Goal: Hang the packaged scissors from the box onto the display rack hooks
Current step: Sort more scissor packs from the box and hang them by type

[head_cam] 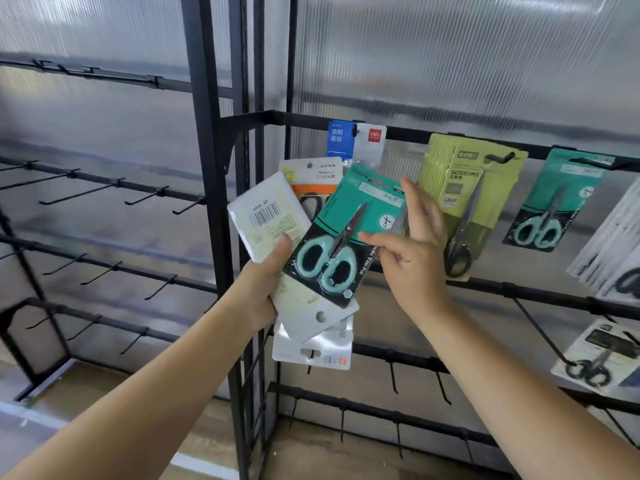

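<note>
My left hand (266, 275) grips a fanned stack of packaged scissors. On top lies a teal card with mint-handled scissors (332, 244). Beside it a white card (268, 216) shows its barcode back, and an orange-and-white pack (311, 178) sticks up behind. My right hand (412, 244) has its fingers spread, with thumb and fingertips touching the right edge of the teal card. On the black rack's top bar (304, 117) hang a blue-and-white pack (356, 142), a bunch of yellow-green scissor packs (467, 188) and a teal pack (557, 202). No box is in view.
White packs (613, 244) hang at the far right, and another scissors pack (595, 358) hangs lower down. Bare black hooks (162, 195) line the left rack section and the lower right bars (394, 375). Translucent ribbed panels back the racks. A black upright post (207, 168) divides the sections.
</note>
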The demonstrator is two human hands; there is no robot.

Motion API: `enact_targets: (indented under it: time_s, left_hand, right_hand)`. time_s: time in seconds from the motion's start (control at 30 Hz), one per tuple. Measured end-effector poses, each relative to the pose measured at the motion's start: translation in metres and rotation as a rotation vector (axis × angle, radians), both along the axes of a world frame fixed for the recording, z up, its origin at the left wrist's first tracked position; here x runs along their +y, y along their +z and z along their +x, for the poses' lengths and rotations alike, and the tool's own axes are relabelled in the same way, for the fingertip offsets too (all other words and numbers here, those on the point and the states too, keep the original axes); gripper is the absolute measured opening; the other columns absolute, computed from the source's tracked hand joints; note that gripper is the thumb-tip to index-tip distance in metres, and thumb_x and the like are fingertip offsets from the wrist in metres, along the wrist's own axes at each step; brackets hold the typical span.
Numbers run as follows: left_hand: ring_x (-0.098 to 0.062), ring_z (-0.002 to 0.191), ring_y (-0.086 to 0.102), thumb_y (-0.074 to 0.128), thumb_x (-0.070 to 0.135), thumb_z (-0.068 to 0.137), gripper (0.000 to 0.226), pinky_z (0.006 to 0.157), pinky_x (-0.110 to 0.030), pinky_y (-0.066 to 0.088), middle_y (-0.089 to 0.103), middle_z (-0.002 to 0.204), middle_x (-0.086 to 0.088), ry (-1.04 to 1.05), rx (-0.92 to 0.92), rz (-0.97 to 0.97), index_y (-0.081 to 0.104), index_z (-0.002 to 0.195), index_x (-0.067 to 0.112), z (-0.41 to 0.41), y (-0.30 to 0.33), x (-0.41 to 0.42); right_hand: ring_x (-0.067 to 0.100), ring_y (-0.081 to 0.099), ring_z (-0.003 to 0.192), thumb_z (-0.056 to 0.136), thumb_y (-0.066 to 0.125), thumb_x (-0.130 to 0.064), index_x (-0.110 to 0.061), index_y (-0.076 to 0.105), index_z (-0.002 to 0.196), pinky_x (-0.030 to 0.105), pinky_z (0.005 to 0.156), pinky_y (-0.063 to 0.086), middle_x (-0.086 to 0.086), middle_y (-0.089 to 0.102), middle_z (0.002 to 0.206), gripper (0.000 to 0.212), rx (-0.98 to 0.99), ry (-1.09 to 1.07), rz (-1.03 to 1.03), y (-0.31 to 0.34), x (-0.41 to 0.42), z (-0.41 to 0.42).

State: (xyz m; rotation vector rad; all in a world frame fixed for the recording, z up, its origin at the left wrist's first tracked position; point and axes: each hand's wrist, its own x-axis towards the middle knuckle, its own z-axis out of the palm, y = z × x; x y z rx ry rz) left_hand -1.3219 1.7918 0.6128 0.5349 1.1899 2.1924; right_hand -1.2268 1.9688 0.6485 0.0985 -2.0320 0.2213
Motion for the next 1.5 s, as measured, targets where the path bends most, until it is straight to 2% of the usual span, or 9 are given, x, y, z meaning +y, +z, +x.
enact_targets:
  time_s: [0.13, 0.23, 0.3, 0.4, 0.47, 0.63, 0.93, 1.33, 1.5]
  left_hand:
    - [-0.026, 0.085, 0.072, 0.070, 0.017, 0.069, 0.045, 0.061, -0.036, 0.057, 0.073, 0.101, -0.008, 0.016, 0.026, -0.012, 0.061, 0.113, 0.015, 0.007, -0.010, 0.005]
    - [-0.027, 0.085, 0.072, 0.075, 0.010, 0.071, 0.047, 0.061, -0.036, 0.057, 0.073, 0.102, -0.009, 0.057, 0.026, -0.006, 0.061, 0.116, 0.013, 0.016, -0.012, 0.014]
    - [-0.030, 0.091, 0.070, 0.072, 0.013, 0.070, 0.053, 0.064, -0.039, 0.058, 0.071, 0.108, -0.011, 0.092, -0.001, -0.018, 0.059, 0.121, 0.011, 0.022, -0.014, 0.022]
    - [-0.032, 0.099, 0.068, 0.068, 0.017, 0.070, 0.055, 0.073, -0.043, 0.058, 0.068, 0.114, -0.014, 0.095, -0.029, -0.023, 0.058, 0.124, 0.010, 0.035, -0.018, 0.037]
    - [-0.033, 0.099, 0.068, 0.074, 0.016, 0.068, 0.057, 0.077, -0.046, 0.056, 0.068, 0.115, -0.014, 0.100, -0.044, -0.024, 0.059, 0.123, 0.010, 0.044, -0.019, 0.046]
    - [-0.031, 0.098, 0.068, 0.079, 0.012, 0.065, 0.055, 0.076, -0.045, 0.057, 0.070, 0.112, -0.012, 0.112, -0.030, -0.024, 0.062, 0.118, 0.010, 0.066, -0.019, 0.065]
    - [-0.028, 0.094, 0.070, 0.072, 0.011, 0.060, 0.044, 0.071, -0.040, 0.058, 0.073, 0.104, -0.007, 0.217, -0.037, -0.027, 0.067, 0.103, 0.014, 0.115, -0.012, 0.106]
    - [-0.037, 0.098, 0.067, 0.077, 0.011, 0.057, 0.048, 0.083, -0.055, 0.053, 0.070, 0.108, -0.016, 0.208, -0.069, -0.060, 0.067, 0.104, 0.009, 0.165, -0.005, 0.171]
    - [-0.036, 0.095, 0.068, 0.077, 0.010, 0.057, 0.045, 0.074, -0.048, 0.057, 0.071, 0.106, -0.016, 0.206, -0.064, -0.050, 0.068, 0.101, 0.010, 0.166, 0.002, 0.187]
  right_hand:
    - [0.038, 0.031, 0.135, 0.079, 0.062, 0.013, -0.013, 0.072, 0.105, 0.058, 0.100, 0.041, 0.019, 0.025, 0.147, 0.038, -0.091, 0.061, -0.183, -0.004, 0.003, 0.006]
    - [-0.008, 0.057, 0.105, 0.085, 0.055, 0.012, -0.016, 0.048, 0.136, 0.027, 0.085, 0.055, 0.004, 0.057, 0.126, 0.059, -0.219, 0.111, -0.592, -0.001, 0.003, 0.016]
    - [0.004, 0.068, 0.081, 0.084, 0.056, 0.009, -0.020, 0.041, 0.139, 0.025, 0.074, 0.057, 0.004, 0.071, 0.095, 0.064, -0.209, 0.172, -0.965, 0.002, 0.004, 0.022]
    - [0.023, 0.070, 0.082, 0.086, 0.060, -0.002, -0.019, 0.056, 0.109, 0.036, 0.073, 0.059, 0.009, 0.072, 0.091, 0.030, -0.231, 0.281, -1.311, 0.005, 0.009, 0.032]
    - [0.019, 0.071, 0.082, 0.085, 0.064, -0.006, -0.018, 0.065, 0.089, 0.033, 0.073, 0.059, 0.002, 0.074, 0.086, 0.013, -0.253, 0.300, -1.253, 0.002, 0.012, 0.041]
    - [0.002, 0.068, 0.071, 0.083, 0.064, 0.001, -0.027, 0.065, 0.080, 0.019, 0.058, 0.055, -0.015, 0.072, 0.073, 0.028, -0.208, 0.345, -1.163, -0.003, 0.038, 0.065]
    - [0.014, 0.066, 0.082, 0.092, 0.054, -0.003, -0.012, 0.062, 0.091, 0.037, 0.082, 0.052, -0.001, 0.071, 0.086, 0.013, -0.032, 0.312, -1.212, 0.004, 0.110, 0.116]
    - [-0.008, 0.062, 0.065, 0.093, 0.054, -0.007, -0.028, 0.056, 0.076, 0.009, 0.054, 0.047, -0.013, 0.064, 0.078, 0.027, 0.032, 0.144, -0.886, 0.049, 0.219, 0.155]
    - [0.009, 0.065, 0.074, 0.091, 0.057, -0.009, -0.028, 0.059, 0.074, 0.024, 0.064, 0.054, -0.011, 0.065, 0.077, 0.025, -0.042, 0.105, -0.942, 0.051, 0.237, 0.143]
